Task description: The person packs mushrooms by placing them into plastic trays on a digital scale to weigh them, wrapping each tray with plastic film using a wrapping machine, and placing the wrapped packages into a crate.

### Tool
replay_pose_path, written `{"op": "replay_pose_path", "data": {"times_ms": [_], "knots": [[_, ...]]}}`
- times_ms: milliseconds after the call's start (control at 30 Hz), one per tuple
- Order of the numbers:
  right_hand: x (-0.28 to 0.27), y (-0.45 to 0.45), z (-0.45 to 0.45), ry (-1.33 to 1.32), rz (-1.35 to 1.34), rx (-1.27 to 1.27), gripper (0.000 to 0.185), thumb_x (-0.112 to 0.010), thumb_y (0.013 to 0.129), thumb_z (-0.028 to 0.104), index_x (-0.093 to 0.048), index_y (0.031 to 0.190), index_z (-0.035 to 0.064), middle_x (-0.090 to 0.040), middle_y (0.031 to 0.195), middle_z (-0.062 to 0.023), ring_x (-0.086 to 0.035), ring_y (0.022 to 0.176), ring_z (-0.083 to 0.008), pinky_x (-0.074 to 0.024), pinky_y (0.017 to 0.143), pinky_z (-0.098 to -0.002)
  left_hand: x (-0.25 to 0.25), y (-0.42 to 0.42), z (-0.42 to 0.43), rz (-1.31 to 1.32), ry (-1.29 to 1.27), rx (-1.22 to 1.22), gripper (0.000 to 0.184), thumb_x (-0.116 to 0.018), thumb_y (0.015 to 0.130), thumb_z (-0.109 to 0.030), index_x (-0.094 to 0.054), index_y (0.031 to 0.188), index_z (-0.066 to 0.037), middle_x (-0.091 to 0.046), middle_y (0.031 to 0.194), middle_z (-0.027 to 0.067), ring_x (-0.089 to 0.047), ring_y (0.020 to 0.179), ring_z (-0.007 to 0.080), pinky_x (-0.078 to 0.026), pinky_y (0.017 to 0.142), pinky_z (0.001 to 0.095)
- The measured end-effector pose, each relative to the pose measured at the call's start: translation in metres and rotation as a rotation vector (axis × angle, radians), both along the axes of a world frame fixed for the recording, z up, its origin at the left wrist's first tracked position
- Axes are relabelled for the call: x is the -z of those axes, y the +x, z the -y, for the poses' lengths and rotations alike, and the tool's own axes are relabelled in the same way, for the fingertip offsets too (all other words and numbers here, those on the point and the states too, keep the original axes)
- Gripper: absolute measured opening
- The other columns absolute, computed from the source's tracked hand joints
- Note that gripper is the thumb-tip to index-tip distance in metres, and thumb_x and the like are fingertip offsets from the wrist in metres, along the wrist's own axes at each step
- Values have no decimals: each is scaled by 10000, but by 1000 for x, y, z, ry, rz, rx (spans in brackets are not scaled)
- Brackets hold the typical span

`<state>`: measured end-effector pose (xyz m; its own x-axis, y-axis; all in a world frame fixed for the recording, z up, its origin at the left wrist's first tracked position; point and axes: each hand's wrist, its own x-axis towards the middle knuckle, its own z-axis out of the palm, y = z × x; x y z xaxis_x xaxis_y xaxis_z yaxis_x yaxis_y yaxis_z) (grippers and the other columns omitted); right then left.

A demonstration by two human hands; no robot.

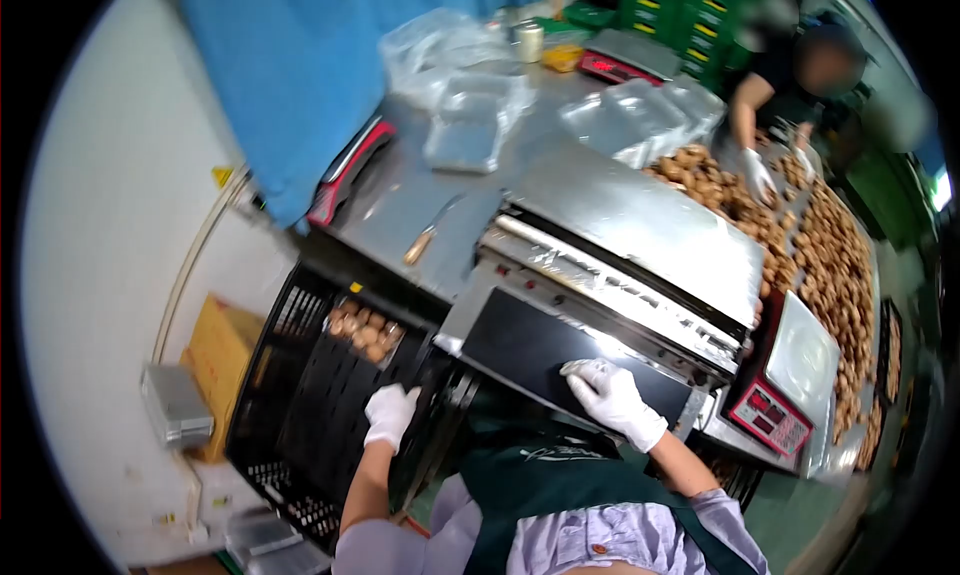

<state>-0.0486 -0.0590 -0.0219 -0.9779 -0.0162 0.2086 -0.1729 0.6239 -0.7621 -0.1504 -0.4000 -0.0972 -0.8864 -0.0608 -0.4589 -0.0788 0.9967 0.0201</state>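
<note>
My left hand [391, 415], in a white glove, is over the right part of a black plastic crate [300, 415]. Its thumb stands a little apart from the fingers and nothing shows in it. Near the crate's far end lies a clear-wrapped pack of brown mushrooms [366, 329]. My right hand [603, 393], also white-gloved, rests palm down on the dark flat plate [530, 347] at the front of a metal wrapping machine [640, 230]. The fingers are slightly bent and loosely spread, with no object visible under them.
A knife [420, 245] lies on the metal table [400, 200]. Clear trays [466, 125], a red scale [345, 170] and another scale [775, 415] surround the machine. At the right, a co-worker's gloved hand [758, 178] is over piled mushrooms [830, 240]. A cardboard box [225, 360] stands left.
</note>
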Motion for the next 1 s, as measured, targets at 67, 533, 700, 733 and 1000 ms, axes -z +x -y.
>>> {"op": "replay_pose_path", "data": {"times_ms": [67,533,700,733,1000], "knots": [[-66,4,-11,228,-79,-126,200,-571,858,209,-642,969,58,-667,959,-96,-640,796,-288,-519,718,-367,-7,-6,3,88,-27,48,586,-557,789,-584,-687,973,-43,-652,991,217,-627,956,352,-490,827,435],[-288,104,16,740,94,-197,199,-563,722,225,-566,733,27,-533,614,-85,-491,536,-168,-365,453,-297,-126,-53,-156,-515,345,511,384,-614,834,-390,-658,1087,-105,-678,933,149,-649,875,316,-499,780,380],[-298,122,0,1067,55,-66,235,-561,759,260,-584,849,45,-544,595,-66,-557,552,-223,-465,463,-361,-142,-21,-221,-475,550,734,355,-658,816,-369,-667,1059,-110,-677,921,145,-658,828,300,-505,740,369],[-294,126,-8,1102,22,-40,227,-567,750,250,-580,834,39,-544,602,-67,-557,547,-220,-463,455,-357,-144,-16,-230,-477,570,743,337,-666,814,-343,-671,1051,-103,-680,920,141,-662,829,294,-506,751,365],[-227,143,-122,884,-177,144,182,-613,677,164,-545,713,-2,-550,657,-73,-557,509,-196,-446,387,-328,-129,38,-297,-348,502,680,290,-678,803,-218,-668,1047,-61,-689,952,129,-669,883,252,-509,807,324]]}}
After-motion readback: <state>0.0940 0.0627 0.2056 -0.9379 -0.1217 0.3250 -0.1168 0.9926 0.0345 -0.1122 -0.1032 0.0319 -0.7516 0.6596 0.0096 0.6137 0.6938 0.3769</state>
